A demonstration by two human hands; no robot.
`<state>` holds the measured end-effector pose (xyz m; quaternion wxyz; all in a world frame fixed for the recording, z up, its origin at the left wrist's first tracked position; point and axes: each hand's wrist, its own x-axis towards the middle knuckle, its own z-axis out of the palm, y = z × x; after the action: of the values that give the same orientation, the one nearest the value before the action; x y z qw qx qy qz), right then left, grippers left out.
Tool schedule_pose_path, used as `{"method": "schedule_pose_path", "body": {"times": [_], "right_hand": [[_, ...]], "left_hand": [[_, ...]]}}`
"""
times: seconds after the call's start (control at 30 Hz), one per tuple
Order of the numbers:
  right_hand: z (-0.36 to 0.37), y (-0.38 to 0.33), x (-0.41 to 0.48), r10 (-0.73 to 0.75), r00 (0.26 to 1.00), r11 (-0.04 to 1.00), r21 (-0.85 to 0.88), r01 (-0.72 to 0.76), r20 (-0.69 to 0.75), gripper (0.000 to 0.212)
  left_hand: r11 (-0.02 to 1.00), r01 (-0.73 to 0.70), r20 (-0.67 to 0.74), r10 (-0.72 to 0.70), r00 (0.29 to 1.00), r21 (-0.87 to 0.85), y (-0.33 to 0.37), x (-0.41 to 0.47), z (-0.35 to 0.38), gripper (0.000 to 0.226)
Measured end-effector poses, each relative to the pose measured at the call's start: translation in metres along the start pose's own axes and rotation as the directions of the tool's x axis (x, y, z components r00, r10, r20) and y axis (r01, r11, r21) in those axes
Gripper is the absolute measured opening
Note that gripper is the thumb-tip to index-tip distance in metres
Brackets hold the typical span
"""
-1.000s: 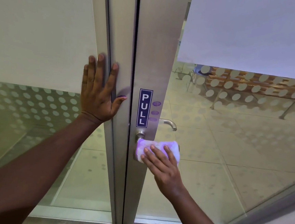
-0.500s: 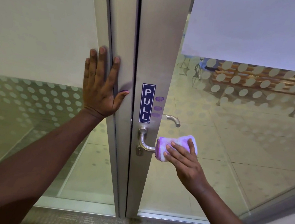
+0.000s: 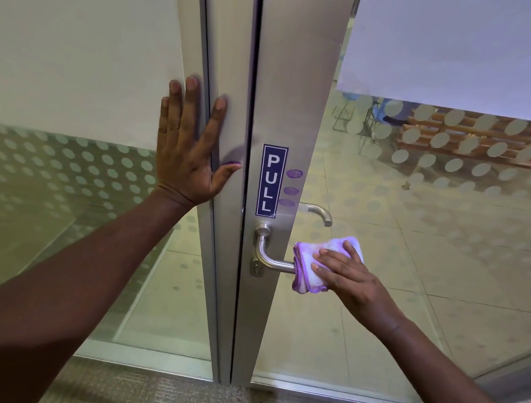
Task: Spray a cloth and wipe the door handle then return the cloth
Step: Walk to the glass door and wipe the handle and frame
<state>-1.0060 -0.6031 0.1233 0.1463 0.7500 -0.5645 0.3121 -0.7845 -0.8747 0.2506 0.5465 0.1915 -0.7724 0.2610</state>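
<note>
A silver lever door handle [image 3: 269, 255] sticks out from the metal door frame [image 3: 286, 90] below a blue PULL sticker [image 3: 271, 181]. A folded white and purple cloth [image 3: 308, 269] is wrapped around the outer end of the lever. My right hand [image 3: 347, 277] grips the cloth against the handle, fingers spread over it. My left hand [image 3: 187, 149] is pressed flat, fingers apart, on the fixed frame and glass to the left of the door edge. The lever's tip is hidden under the cloth.
A second handle [image 3: 318, 210] shows through the glass on the far side. Frosted dotted glass panels [image 3: 68, 168] flank the door. Beyond the glass are a tiled floor and wooden benches [image 3: 475, 139]. Grey carpet [image 3: 160, 394] lies at my feet.
My right hand has slid the cloth along the lever from near the door frame out to its end. The left hand stays pressed on the frame.
</note>
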Motion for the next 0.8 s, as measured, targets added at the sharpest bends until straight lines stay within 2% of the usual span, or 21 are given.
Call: {"method": "schedule_pose_path", "body": {"times": [0.13, 0.3, 0.43, 0.53, 0.8], "right_hand": [[0.017, -0.016, -0.005, 0.103, 0.985, 0.995, 0.004, -0.103, -0.141, 0.031], [0.042, -0.038, 0.003, 0.013, 0.965, 0.978, -0.199, -0.067, -0.262, 0.03], [0.064, -0.053, 0.015, -0.004, 0.959, 0.965, -0.252, -0.071, -0.285, 0.042], [0.073, -0.065, 0.026, 0.004, 0.955, 0.966, -0.247, -0.081, -0.296, 0.033], [0.096, -0.086, 0.057, -0.012, 0.972, 0.952, -0.301, -0.061, -0.235, 0.03]], "left_hand": [[1.0, -0.008, 0.001, 0.008, 1.0, 0.001, 0.0, -0.001, 0.001, 0.084], [1.0, 0.014, 0.003, -0.014, 1.0, 0.013, 0.003, -0.001, 0.0, 0.088], [1.0, -0.005, 0.0, 0.005, 1.0, 0.018, 0.001, -0.001, 0.002, 0.087], [1.0, -0.007, -0.003, 0.007, 1.0, 0.014, 0.001, -0.001, 0.002, 0.087], [0.999, 0.037, -0.013, -0.037, 0.999, -0.007, 0.003, 0.0, -0.002, 0.084]]}}
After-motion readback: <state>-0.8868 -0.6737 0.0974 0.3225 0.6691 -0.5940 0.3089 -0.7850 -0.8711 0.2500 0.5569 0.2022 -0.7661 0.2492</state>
